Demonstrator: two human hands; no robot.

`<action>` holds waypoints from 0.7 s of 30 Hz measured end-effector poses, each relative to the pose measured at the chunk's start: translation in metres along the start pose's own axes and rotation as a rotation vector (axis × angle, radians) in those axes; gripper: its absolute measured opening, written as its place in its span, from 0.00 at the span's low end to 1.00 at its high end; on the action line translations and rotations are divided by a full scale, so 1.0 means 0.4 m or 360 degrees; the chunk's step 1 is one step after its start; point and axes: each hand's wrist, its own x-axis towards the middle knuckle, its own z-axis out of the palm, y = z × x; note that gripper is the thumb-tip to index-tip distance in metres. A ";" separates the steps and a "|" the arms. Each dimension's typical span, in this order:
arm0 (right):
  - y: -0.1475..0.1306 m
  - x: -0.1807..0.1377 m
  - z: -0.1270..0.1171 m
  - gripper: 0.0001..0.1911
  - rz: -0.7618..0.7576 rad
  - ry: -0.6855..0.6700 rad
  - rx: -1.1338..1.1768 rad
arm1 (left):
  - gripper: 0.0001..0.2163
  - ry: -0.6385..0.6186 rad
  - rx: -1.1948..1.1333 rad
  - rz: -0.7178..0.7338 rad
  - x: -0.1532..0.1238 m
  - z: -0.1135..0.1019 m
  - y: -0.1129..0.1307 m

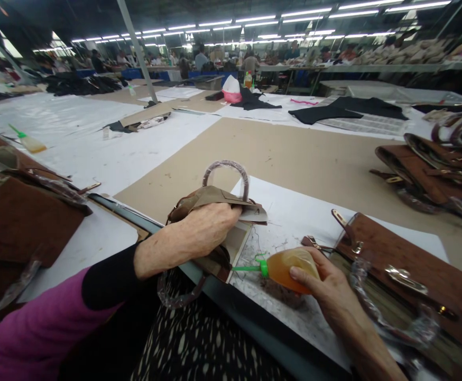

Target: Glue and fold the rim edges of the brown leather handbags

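Observation:
My left hand (205,225) is closed on the upper edge of a brown handbag (189,203) lying at the table's front edge. Its plastic-wrapped handle (247,182) arches up behind my knuckles, and a second wrapped handle hangs over the edge below. My fingertips are partly hidden in the olive lining. Wrapped around a soft glue bottle (288,267) of amber liquid, my right hand (326,283) keeps it tilted sideways. The bottle's thin green nozzle points left, with its tip at the bag's lower corner; whether they touch I cannot tell.
Another brown handbag (409,264) with metal clasps lies at the right, and a pile of brown bags (433,169) sits behind it. More brown bags (36,211) stand at the left. A second glue bottle (30,142) lies on the white sheet. Black pieces (326,112) lie farther back.

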 end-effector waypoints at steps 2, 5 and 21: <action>-0.006 -0.010 0.002 0.22 0.0009 0.0005 -0.0007 | 0.15 0.0066 0.0068 0.0047 -0.005 0.012 -0.002; -0.018 -0.022 0.002 0.23 0.0025 0.0058 -0.0036 | 0.15 0.0096 0.0082 0.0049 -0.007 0.020 -0.003; -0.005 -0.035 0.021 0.20 0.0054 0.0034 0.0044 | 0.17 -0.0277 -0.0083 -0.0052 0.019 -0.051 0.005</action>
